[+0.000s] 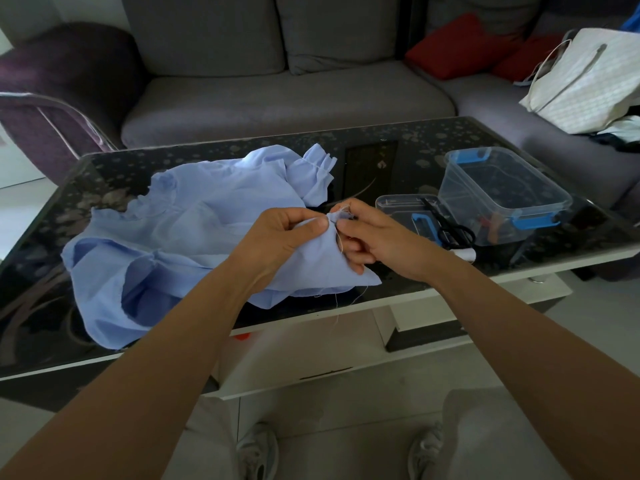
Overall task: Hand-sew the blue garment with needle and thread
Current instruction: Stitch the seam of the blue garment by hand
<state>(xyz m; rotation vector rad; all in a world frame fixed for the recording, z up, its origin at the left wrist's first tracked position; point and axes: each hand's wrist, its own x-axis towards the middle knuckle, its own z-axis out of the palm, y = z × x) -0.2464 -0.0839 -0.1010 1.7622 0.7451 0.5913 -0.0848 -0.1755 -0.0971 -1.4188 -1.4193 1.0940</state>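
Note:
A light blue garment [180, 230] lies crumpled on the dark glass table [398, 161]. My left hand [280, 237] pinches a raised fold of its edge between thumb and fingers. My right hand [367, 233] meets that fold from the right, with thumb and forefinger pinched at the fabric's tip. A thin pale thread [341, 242] hangs down from that spot. The needle itself is too small to make out.
A clear plastic box with blue clips [502, 192] and its lid [405, 206] sit right of my hands. Black scissors [453, 230] and a white thread spool [465, 254] lie beside them. A grey sofa [287, 95] stands behind the table.

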